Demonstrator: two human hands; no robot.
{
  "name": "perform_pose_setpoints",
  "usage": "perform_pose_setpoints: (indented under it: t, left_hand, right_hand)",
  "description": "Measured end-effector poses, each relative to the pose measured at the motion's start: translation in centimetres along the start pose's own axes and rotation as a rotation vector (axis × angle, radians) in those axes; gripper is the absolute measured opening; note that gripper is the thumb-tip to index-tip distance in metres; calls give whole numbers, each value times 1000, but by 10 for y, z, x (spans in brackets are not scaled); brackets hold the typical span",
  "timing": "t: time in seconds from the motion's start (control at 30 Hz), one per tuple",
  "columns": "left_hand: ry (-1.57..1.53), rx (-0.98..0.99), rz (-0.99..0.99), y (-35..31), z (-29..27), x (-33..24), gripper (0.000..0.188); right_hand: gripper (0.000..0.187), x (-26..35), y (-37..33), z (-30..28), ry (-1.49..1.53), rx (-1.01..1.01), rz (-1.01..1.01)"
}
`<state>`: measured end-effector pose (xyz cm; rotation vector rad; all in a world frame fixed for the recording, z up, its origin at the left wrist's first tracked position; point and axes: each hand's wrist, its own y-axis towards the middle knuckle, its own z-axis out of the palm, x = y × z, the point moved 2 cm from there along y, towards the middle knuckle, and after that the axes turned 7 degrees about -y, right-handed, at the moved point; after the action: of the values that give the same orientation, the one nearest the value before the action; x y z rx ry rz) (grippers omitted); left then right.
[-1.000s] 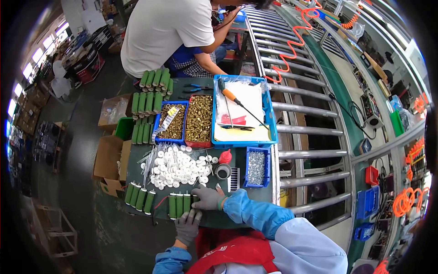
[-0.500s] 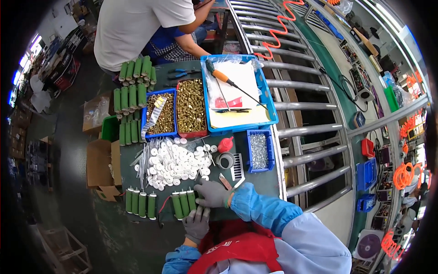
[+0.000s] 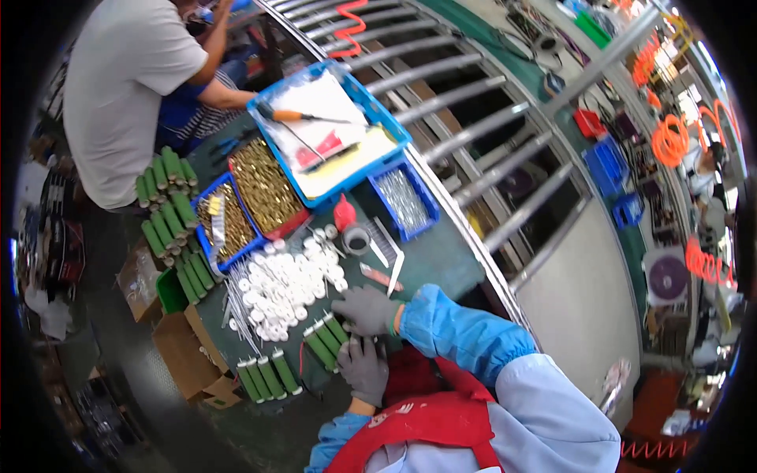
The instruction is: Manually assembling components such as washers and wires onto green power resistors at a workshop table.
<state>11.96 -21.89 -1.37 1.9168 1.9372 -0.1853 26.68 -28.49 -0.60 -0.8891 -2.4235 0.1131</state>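
Note:
On the near part of the green-topped bench, green cylinders [image 3: 322, 347] stand side by side with pins at their far ends. My right hand [image 3: 367, 309], in a grey glove, is curled at the far end of the rightmost one. My left hand [image 3: 363, 369], also gloved, has its fingers bent at that cylinder's near end; the fingers partly hide the grip. To the left lies another row of green cylinders [image 3: 268, 377] with white end caps. Beyond the hands spreads a heap of white washers [image 3: 288, 284], with thin metal rods [image 3: 239, 311] along its left side.
Brass-coloured parts fill a red bin [image 3: 296, 222] and a blue bin [image 3: 206, 197]. A blue tray [image 3: 398, 142] holds a screwdriver [image 3: 292, 116]. Small screws lie in a blue box [image 3: 430, 225]. More green cylinders [image 3: 169, 225] are stacked left. Beyond, a person [image 3: 126, 94] sits near the roller conveyor [image 3: 441, 102].
The whole view has turned and shifted, so the bench now looks tilted and its far end sits further left. Both hands stay at the same green cylinder, with little change in pose.

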Motion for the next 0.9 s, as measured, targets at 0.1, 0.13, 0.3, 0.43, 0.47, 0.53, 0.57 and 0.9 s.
perform_pose_setpoints:
  t: [0.1,0.13,0.3,0.43,0.47,0.53,0.57,0.9]
  left_hand:
    - [-84,131,74,8,-13,-2,36]
    - [-104,156,68,6,-20,-2,40]
    - [-141,164,91,8,-48,-7,37]
    - [-343,185,68,24,-44,-21,31]
    - [-385,162,59,32,-42,-27,28]
    - [-375,120,38,48,-44,-40,24]
    - [-420,145,-34,57,-45,-44,23]
    - [-470,36,-323,108,-9,-36,26]
  right_hand:
    - [37,5,-22,-7,14,-227,126]
    - [38,10,-33,-12,14,-339,130]
    - [39,19,-111,0,216,-577,314]
    - [33,7,-204,26,283,-595,395]
    - [31,1,-221,39,282,-619,388]
    - [28,-8,-256,62,297,-552,426]
    - [28,-8,-273,74,320,-560,405]
    - [23,-39,-412,128,439,-564,616]
